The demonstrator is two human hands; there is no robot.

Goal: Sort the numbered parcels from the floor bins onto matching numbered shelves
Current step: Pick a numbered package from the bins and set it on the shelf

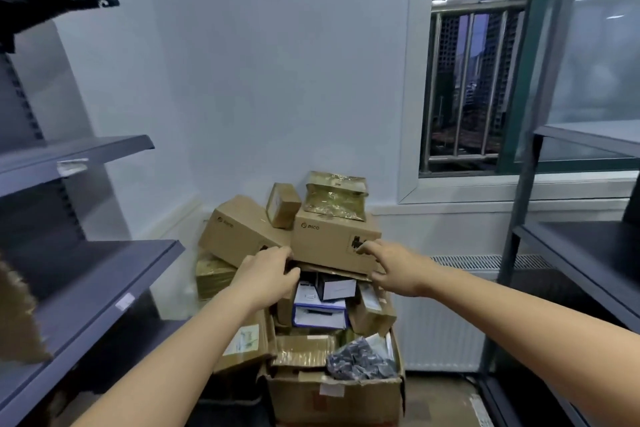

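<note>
Gripping the cardboard box (334, 241) with left hand (268, 272) and right hand (389, 267) (one each end) to lift it level off the pile

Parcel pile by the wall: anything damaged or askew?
Yes. The floor carton has a torn, ragged top edge, and the left PICO box lies tilted against the upright one that both hands reach for.

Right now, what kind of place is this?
Likely a small parcel-sorting storeroom: grey metal shelving on both sides, a floor bin heaped with cardboard parcels, and both hands on a Pico box atop the pile.
</note>
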